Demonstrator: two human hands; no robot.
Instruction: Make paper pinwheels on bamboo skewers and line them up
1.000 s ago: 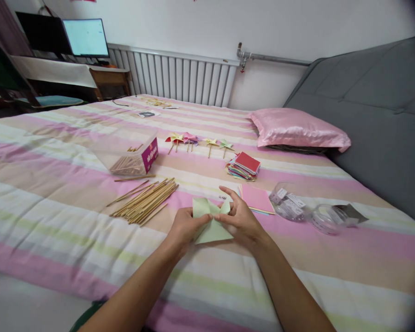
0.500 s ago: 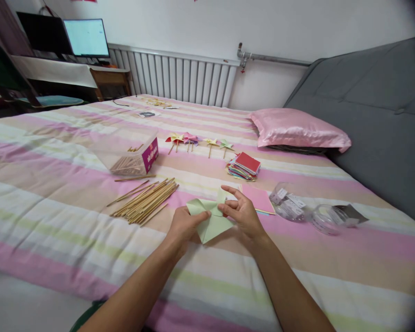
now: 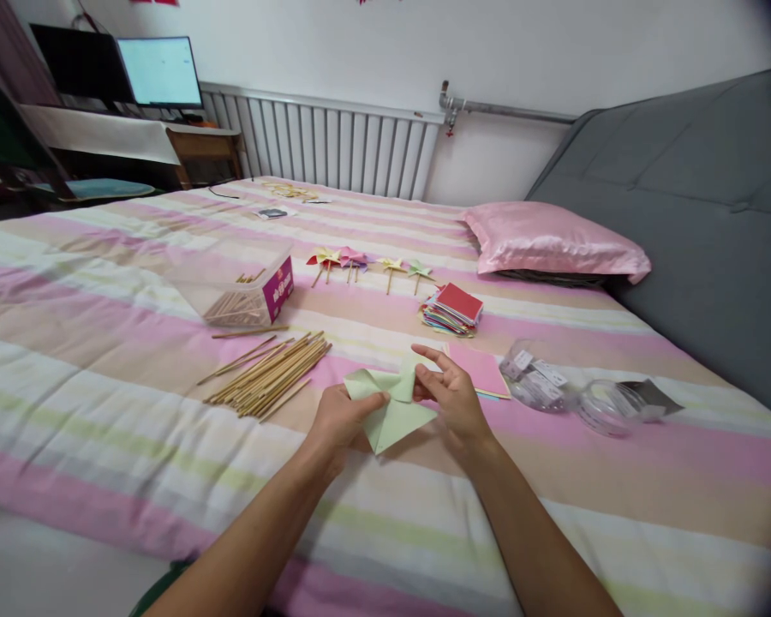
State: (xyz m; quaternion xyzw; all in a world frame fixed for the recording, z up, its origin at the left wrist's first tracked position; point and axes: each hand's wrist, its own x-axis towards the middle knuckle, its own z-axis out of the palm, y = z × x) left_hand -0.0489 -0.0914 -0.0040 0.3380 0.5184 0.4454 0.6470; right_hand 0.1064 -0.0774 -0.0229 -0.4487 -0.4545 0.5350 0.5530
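A pale green sheet of paper (image 3: 395, 424) is held above the striped bed, its corners bent in toward the middle like a pinwheel. My left hand (image 3: 340, 417) grips its left side, thumb pressed on the centre and fingers hidden beneath. At the upper right, my right hand (image 3: 451, 396) pinches a curled flap between thumb and bent fingers, with the index finger stretched out above. Left of my hands lies a pile of thin wooden sticks (image 3: 266, 374). Just behind my right hand are loose sheets of pink paper (image 3: 481, 370).
Beyond lie finished paper pinwheels (image 3: 391, 265) on sticks and a stack of coloured paper (image 3: 453, 310). A clear plastic box (image 3: 279, 287) holding sticks stands at the left. Clear round containers (image 3: 607, 409) sit at the right, below a pink pillow (image 3: 556, 240).
The flap at the upper right has curled further in toward the paper's centre. My right thumb has shifted slightly up and right; my left hand has stayed nearly in place.
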